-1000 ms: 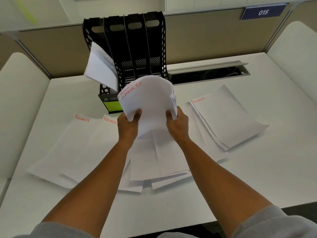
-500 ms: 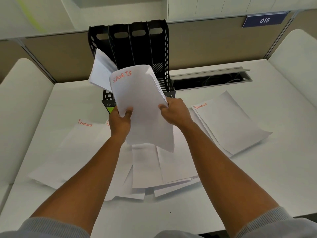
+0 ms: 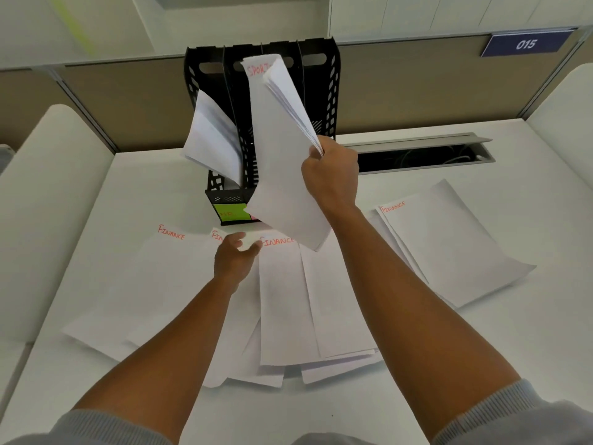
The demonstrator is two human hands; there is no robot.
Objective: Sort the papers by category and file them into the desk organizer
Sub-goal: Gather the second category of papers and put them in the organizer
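Note:
My right hand (image 3: 332,175) grips a stack of white sheets marked SPORTS (image 3: 282,149) by its right edge, held up in front of the black desk organizer (image 3: 317,78). The organizer stands at the desk's back with several upright slots; white papers (image 3: 213,139) lean out of its leftmost slot. A green sticky label (image 3: 231,212) sits on its front base. My left hand (image 3: 236,255) hovers low over the sheets marked FINANCE (image 3: 282,284) spread on the desk, fingers loose and holding nothing.
More FINANCE sheets lie at the left (image 3: 138,284) and in a pile at the right (image 3: 449,245). An open cable slot (image 3: 423,155) runs along the desk's back right. Beige partition panels (image 3: 417,85) wall the back and sides.
My left hand has let go of the SPORTS stack and dropped toward the desk sheets. My right hand alone has lifted the stack higher, up against the organizer.

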